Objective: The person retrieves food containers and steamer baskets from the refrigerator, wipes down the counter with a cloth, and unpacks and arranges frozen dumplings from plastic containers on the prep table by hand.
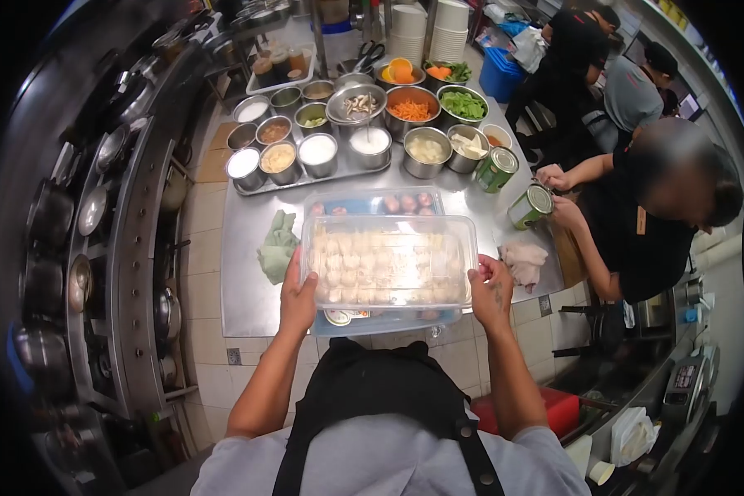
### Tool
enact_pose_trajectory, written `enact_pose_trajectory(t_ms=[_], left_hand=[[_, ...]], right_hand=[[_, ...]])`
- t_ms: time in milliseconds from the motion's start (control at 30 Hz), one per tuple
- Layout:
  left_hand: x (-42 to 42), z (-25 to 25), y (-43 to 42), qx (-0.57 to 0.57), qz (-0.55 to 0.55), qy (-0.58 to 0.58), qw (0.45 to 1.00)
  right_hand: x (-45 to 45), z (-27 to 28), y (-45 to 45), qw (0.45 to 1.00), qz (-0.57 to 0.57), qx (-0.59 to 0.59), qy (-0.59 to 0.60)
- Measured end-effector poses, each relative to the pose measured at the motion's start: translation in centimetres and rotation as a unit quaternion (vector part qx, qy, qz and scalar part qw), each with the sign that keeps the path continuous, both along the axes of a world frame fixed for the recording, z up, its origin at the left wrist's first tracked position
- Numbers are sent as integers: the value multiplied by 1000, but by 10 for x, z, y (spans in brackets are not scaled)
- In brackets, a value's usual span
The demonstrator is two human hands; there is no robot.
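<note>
Between my two hands I carry a clear lidded plastic container (388, 263), with rows of pale, rounded pieces showing through it; I cannot make out what food they are. My left hand (298, 293) grips its left side, thumb on the near edge. On the opposite side, my right hand (492, 288) holds the edge with bent fingers. Below it on the steel table is a blue-tinted tub (372, 201) with round pinkish items at its far end. A crumpled green cloth (279, 248) lies beside my left hand, and a pale pinkish cloth (523, 264) beside my right.
Steel bowls of shredded carrot (411, 110), green leaves (463, 105) and white powder (317, 150) crowd the table's far side. At the right, a co-worker's hands are at a green can (531, 207); another can (497, 170) stands nearby. Stoves with pans (93, 207) line the left.
</note>
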State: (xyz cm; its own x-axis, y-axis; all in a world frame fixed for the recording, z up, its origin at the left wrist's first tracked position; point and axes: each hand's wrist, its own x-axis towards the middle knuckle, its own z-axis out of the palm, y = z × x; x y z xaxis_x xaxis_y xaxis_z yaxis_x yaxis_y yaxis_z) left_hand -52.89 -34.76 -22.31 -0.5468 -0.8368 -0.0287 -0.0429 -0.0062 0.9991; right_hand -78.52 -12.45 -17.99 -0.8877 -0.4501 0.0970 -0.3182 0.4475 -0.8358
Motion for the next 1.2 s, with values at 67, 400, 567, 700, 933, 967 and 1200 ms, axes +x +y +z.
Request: enact_pose_trajectory(t_ms=[67, 400, 567, 700, 933, 967, 1200], left_hand=[[1, 3, 3, -1, 10, -5, 1000], [1, -18, -1, -126, 47, -166, 977], [66, 21, 22, -170, 282, -77, 941], [208, -13, 7, -206, 483, -192, 829], [526, -91, -20, 106, 486, -521, 693], [575, -110, -17, 147, 475, -576, 649], [752, -80, 3, 465, 164, -748, 445]], right_hand=[[2, -2, 1, 1000, 4, 2, 17], [-36, -36, 3, 998, 61, -27, 3], [-36, -31, 3, 998, 63, 1, -23], [-30, -17, -2, 972, 78, 67, 213], [34, 42, -49, 885, 155, 285, 334], [37, 43, -57, 900, 122, 264, 324], [296, 100, -231, 898, 300, 110, 303]])
